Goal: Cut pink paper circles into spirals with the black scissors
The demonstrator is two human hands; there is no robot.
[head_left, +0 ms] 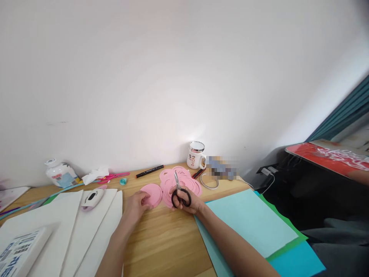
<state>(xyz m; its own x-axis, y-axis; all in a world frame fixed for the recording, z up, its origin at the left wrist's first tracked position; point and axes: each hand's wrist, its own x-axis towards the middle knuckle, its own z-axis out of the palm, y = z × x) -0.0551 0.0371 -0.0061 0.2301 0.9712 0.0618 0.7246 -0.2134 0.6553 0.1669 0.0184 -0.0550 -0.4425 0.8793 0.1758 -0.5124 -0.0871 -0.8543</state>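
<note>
Box (21, 250), white with dark print, on broad white sheets (67, 219) at far left. White bottle (62, 175) behind, near the wall. Small pale device (92, 198) with a black panel, on top of the same sheets. Crumpled tissue (95, 175), pink-handled scissors (113, 177) just beside, then a teal cap (123, 181).

Left hand (136, 207) next, fingers bent and touching the left edge of round pink paper discs (152, 195); cannot tell whether pinched on them or only resting. Discs flat on the wooden tabletop (161, 242), black marker (150, 171) behind them.

Just to the right, a heap of overlapping pink cut-outs (170, 180), some with holes. Above it, black-handled scissors (178, 187) in the right hand (193, 201), fingers wrapped around the handle loops, blades toward the wall.

Beyond, a white mug (193, 159) with a shiny rim, and a pale ring (212, 187) nearby. Farther right, overlapping paper: light blue (250, 223) uppermost, green and brighter blue beneath.
</note>
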